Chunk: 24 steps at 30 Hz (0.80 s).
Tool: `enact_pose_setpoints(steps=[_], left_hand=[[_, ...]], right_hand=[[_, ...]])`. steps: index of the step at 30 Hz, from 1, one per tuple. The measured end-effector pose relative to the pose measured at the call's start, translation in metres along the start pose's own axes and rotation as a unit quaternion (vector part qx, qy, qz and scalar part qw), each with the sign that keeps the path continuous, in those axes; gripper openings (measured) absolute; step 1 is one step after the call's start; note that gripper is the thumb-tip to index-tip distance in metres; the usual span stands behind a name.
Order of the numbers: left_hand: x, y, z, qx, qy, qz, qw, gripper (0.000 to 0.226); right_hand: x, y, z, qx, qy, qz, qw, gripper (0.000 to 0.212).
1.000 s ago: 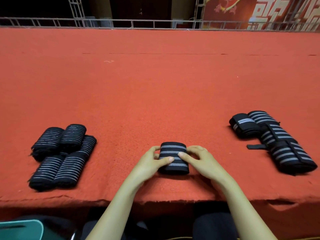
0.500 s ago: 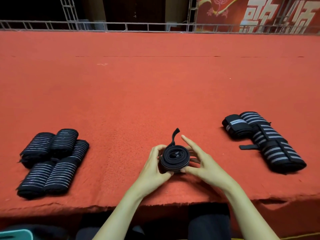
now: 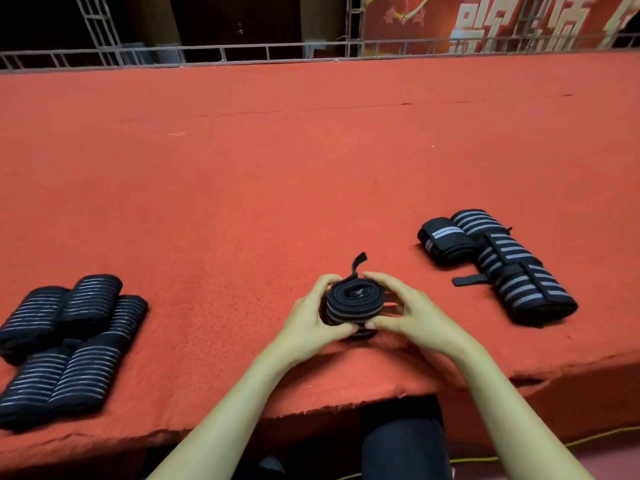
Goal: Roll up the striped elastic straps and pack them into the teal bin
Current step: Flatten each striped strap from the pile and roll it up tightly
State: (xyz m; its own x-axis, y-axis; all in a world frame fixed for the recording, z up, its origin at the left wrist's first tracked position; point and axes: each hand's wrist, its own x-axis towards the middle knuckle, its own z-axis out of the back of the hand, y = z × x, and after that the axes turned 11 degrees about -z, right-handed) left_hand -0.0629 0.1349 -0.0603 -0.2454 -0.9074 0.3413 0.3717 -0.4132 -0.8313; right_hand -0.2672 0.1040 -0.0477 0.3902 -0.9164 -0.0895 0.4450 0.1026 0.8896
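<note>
Your left hand (image 3: 313,322) and right hand (image 3: 412,315) curl their fingers around the rolled strap (image 3: 353,306), holding it near the front edge of the red table (image 3: 311,168). Big white writing on the far red banner (image 3: 519,26) is too cut off to read.

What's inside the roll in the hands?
The roll shows coiled strap layers at its top end; left hand and right hand cover its sides, deeper inside is hidden.
</note>
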Motion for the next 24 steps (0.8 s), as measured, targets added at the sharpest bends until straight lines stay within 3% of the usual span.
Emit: enact_pose_setpoints(steps=[5, 8, 11, 16, 20, 24], left_hand=[[0.050, -0.008, -0.047, -0.052, -0.058, 0.050, 0.996, 0.054], [0.079, -0.010, -0.067, -0.052, -0.093, 0.083, 0.991, 0.049], [0.107, -0.012, -0.075, -0.063, -0.117, 0.120, 0.984, 0.048], [0.135, -0.003, -0.078, -0.066, -0.116, 0.162, 0.978, 0.049], [0.137, 0.008, -0.077, -0.082, -0.108, 0.166, 0.977, 0.048], [0.135, 0.013, -0.077, -0.083, -0.099, 0.156, 0.979, 0.051]], right_hand=[[0.002, -0.020, 0.053, -0.013, -0.132, -0.030, 0.991, 0.051], [0.013, -0.025, 0.092, -0.072, -0.262, -0.071, 0.960, 0.036], [0.037, -0.020, 0.125, -0.148, -0.318, -0.097, 0.932, 0.033], [0.089, -0.009, 0.157, -0.261, -0.218, -0.194, 0.920, 0.044], [0.103, -0.004, 0.164, -0.304, -0.092, -0.251, 0.914, 0.082], [0.103, -0.001, 0.165, -0.292, -0.069, -0.266, 0.916, 0.100]])
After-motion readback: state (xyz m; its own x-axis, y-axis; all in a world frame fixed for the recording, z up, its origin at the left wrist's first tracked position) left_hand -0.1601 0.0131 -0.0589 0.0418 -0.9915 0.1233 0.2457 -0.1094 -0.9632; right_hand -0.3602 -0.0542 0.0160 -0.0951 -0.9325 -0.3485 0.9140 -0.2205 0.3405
